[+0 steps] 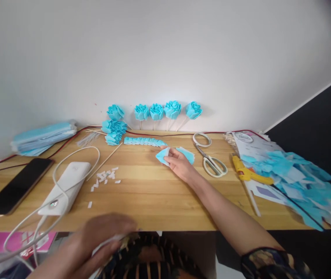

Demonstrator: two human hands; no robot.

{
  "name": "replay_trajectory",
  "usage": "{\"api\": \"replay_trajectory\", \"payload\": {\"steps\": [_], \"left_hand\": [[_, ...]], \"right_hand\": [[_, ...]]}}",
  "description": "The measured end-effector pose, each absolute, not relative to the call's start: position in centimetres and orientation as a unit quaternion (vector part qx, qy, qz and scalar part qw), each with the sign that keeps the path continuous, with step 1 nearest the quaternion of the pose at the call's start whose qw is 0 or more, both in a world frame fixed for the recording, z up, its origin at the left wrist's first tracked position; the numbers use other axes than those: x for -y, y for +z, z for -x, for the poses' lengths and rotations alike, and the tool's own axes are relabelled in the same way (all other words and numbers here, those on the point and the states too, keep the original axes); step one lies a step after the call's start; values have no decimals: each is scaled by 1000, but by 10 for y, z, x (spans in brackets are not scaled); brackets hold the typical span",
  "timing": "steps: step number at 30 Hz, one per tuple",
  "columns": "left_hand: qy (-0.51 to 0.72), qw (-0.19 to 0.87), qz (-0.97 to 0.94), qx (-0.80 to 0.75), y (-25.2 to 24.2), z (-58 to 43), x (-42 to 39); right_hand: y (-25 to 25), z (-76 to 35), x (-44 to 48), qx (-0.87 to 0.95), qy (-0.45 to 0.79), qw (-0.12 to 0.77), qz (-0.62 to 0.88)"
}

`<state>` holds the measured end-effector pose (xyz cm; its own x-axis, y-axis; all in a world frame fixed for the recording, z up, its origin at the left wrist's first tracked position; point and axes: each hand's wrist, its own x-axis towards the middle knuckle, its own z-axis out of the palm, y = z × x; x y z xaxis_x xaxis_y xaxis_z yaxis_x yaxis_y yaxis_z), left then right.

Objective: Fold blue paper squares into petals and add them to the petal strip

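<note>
My right hand (179,163) reaches over the middle of the table, its thumb and fingers closed on a small light-blue fabric petal (161,155) with a whitish fold. Just behind that hand lie more blue fabric pieces (187,155). A row of overlapping folded blue petals (143,142) runs along the table beyond it. My left hand (104,236) is low at the table's front edge, above the lap, smeared by motion. Something pale shows between its thumb and fingers, too blurred to name. Small white paper bits (104,176) are scattered beyond the left hand.
Blue fabric flowers (173,110) on sticks lean against the wall. Scissors (214,166), a tape roll (202,140), a yellow glue gun (249,174) and a blue fabric heap (296,178) lie right. Left are a phone (18,186), a cabled power bank (66,188) and stacked masks (45,137).
</note>
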<state>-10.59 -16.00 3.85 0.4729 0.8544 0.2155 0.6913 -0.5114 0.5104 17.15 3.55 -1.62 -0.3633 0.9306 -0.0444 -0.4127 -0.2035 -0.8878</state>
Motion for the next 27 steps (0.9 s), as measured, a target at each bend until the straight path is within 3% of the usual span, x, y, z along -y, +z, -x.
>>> {"api": "replay_trajectory", "payload": {"steps": [3, 9, 16, 27], "left_hand": [[167, 85, -869, -458, 41, 90, 117], [46, -36, -789, -612, 17, 112, 26], [-6, -35, -783, -621, 4, 131, -20], [-48, -42, -809, -584, 1, 134, -25]], "right_hand": [[-14, -172, -36, 420, 708, 478, 306], [-14, -171, -35, 414, 713, 476, 304], [-16, -170, -34, 414, 718, 468, 308], [-18, -172, -36, 412, 715, 466, 318]]}}
